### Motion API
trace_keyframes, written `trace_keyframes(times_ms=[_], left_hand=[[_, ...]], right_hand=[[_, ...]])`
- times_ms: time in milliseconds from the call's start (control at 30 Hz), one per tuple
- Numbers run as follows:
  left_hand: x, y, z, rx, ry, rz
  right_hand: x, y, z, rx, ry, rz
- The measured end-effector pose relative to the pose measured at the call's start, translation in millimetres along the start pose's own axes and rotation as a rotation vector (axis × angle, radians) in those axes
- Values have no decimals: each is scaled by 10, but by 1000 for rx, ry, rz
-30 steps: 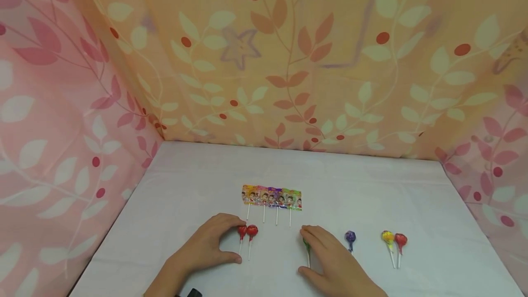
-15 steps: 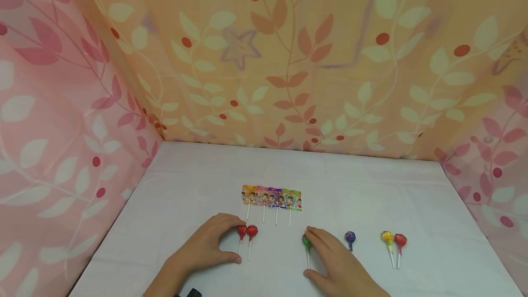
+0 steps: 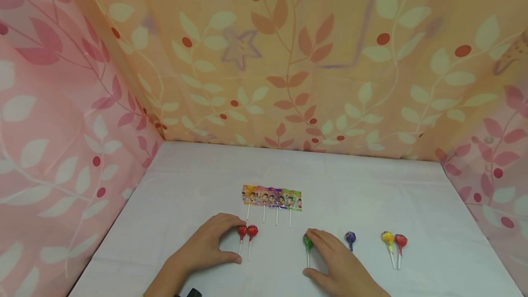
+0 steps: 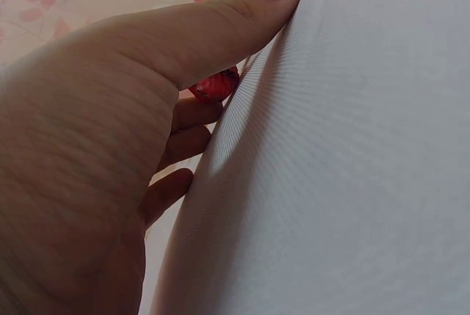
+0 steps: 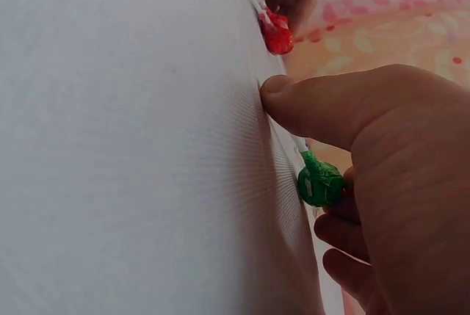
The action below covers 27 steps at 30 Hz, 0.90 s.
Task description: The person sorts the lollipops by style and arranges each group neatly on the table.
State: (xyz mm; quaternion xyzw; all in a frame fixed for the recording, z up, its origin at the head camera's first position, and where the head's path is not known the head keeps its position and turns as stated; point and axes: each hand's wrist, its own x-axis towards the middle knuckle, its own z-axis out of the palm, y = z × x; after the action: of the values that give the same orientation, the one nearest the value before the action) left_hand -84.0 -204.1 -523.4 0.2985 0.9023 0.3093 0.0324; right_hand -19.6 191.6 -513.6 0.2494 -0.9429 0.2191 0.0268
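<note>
Two red lollipops (image 3: 252,231) lie side by side on the white table, sticks toward me. My left hand (image 3: 204,245) rests at their left in a loose C shape, fingertips at the head of the left one and thumb near its stick end. In the left wrist view a red lollipop head (image 4: 214,85) shows beyond the thumb. My right hand (image 3: 338,262) rests beside a green lollipop (image 3: 307,243), fingertips by its head and thumb by the stick's lower end. The right wrist view shows the green head (image 5: 320,185) close to the fingers, thumb on the cloth.
A joined strip of flat lollipops in printed wrappers (image 3: 271,197) lies behind the hands. Right of my right hand are a purple lollipop (image 3: 350,237), its stick partly hidden, and a yellow lollipop (image 3: 387,237) beside another red lollipop (image 3: 400,240). Patterned curtains (image 3: 264,81) enclose the table.
My right hand has shifted slightly right, uncovering more of the green lollipop's head. My left hand and the other lollipops stay in place.
</note>
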Motion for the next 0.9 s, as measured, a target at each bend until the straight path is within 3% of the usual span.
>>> trace_keyframes(times_ms=[500, 900], left_hand=[[10, -5, -26, -10, -18, -13], [-6, -12, -14, -6, -10, -11]], right_hand=[[24, -41, -25, -81, 72, -63], [72, -122, -86, -57, 93, -94]])
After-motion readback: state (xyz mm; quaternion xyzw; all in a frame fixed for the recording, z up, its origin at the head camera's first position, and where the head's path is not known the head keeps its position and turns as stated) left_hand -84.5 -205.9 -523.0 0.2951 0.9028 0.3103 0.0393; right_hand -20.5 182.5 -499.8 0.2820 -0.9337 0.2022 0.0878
